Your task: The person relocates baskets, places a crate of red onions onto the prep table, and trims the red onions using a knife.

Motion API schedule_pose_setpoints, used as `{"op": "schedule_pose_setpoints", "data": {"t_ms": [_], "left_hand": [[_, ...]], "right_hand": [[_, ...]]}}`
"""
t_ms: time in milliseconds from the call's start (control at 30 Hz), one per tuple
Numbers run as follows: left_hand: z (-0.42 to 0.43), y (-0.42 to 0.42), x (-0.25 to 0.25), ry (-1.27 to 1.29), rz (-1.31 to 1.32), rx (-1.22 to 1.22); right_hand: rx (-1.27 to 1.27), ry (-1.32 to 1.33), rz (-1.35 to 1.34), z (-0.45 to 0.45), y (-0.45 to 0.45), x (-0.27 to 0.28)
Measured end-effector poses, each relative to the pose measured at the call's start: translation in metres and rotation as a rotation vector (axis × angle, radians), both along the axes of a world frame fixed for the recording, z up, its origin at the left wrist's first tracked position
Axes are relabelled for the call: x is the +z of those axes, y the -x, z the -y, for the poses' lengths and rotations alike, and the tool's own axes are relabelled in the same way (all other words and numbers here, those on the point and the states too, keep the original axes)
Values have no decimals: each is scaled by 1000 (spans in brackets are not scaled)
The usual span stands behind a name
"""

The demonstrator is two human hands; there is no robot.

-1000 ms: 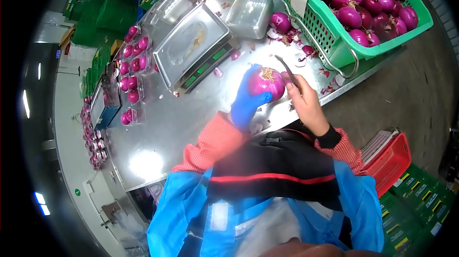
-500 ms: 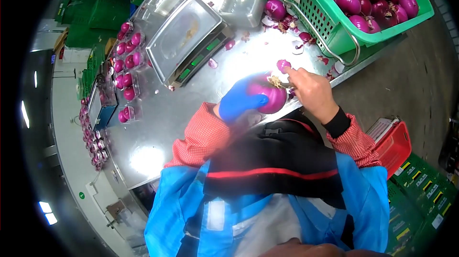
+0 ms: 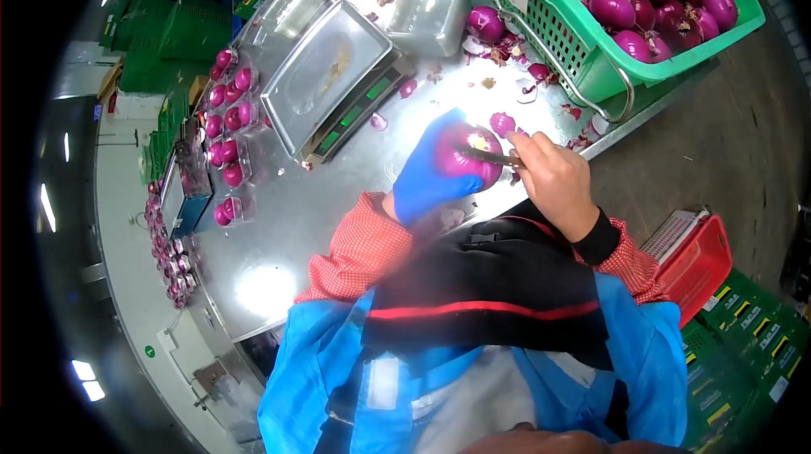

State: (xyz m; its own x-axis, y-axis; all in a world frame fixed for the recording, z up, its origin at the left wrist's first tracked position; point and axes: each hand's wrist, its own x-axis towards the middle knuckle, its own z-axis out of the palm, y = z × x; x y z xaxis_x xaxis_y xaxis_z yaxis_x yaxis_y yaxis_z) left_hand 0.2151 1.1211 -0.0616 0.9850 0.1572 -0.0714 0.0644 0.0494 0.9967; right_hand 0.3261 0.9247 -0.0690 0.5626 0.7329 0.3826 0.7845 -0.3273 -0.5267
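My left hand [image 3: 427, 175], in a blue glove, is wrapped round a large red onion [image 3: 460, 168]. A pale cut spot shows on the onion's upper side. My bare right hand [image 3: 553, 175] grips a dark knife [image 3: 492, 157], whose blade lies against the onion at that spot. A small purple piece [image 3: 502, 124] is just above my right fingertips; whether they touch it is unclear. Skins and another onion [image 3: 486, 24] lie on the metal table [image 3: 312, 217] beyond my hands.
A green crate [image 3: 557, 40] full of red onions stands at the back right. Left of it are an empty clear tray [image 3: 429, 13] and a scale [image 3: 325, 74]. Packed onions [image 3: 231, 151] line the table's left side. A red basket [image 3: 697, 264] is at the lower right.
The dry root tuft on the onion is gone and a pale spot shows there. The knife blade has come over the onion. Both hands stay close together.
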Motion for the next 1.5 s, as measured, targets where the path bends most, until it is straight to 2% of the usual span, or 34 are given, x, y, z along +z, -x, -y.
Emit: {"op": "schedule_pose_setpoints", "data": {"t_ms": [133, 300, 400, 500, 600, 667, 833, 867, 933, 967, 1033, 1100, 1167, 1200, 1267, 1300, 1333, 1367, 1400, 1433, 1467, 1500], "left_hand": [[-5, 1, -8, 298, -77, -88], [-5, 6, -5, 651, -218, -174], [4, 9, 6, 756, -309, -92], [2, 10, -3, 824, -356, -119], [0, 15, 6, 803, -206, -244], [-3, 13, 8, 661, -179, -235], [-7, -7, 3, 228, -134, -235], [-6, -7, 2, 140, -116, -239], [-2, -3, 1, 138, -168, -174], [-3, -1, -4, 130, -186, -149], [-1, 2, 2, 94, -166, -79], [-5, -2, 16, -110, -176, -122], [-20, 10, -8, -165, -390, -136], [-28, 16, -20, -191, -496, -150], [-28, 18, -35, -557, -588, -255], [-24, 16, -36, -790, -611, -350], [-22, 16, -37, -886, -621, -376], [-20, 15, -37, -983, -632, -403], [-19, 14, -38, -1079, -642, -431], [-31, 17, -47, -960, -634, -339], [-35, 12, -37, -959, -567, -281], [-40, 7, -27, -959, -498, -225]], "right_hand": [[71, 19, 97, 0, -9, -7], [156, -39, 78, -2, -11, -7], [205, -87, 71, -5, -12, -7], [183, -88, 78, -5, -16, -16], [76, -47, 20, 2, -26, -32], [28, -66, -55, 4, -26, -31], [127, -270, -743, -8, -12, -19], [121, -232, -762, -11, -10, -10], [109, -161, -788, -16, -7, 0], [79, -259, -779, -18, -2, -17], [66, -272, -817, -17, 1, -34], [-20, -130, -786, -9, -3, -51], [-183, 120, -650, -2, -12, -63], [-190, 293, -338, 4, -11, -82], [-161, 323, -419, 7, -9, -95], [-141, 193, -501, 5, -10, -99], [-116, 60, -582, 2, -13, -103], [-100, 40, -683, 2, -17, -112], [-118, 60, -612, 2, -20, -101], [-133, 108, -539, 3, -22, -90], [-145, 157, -468, 6, -24, -84], [-133, 72, -526, 8, -26, -92]]}}
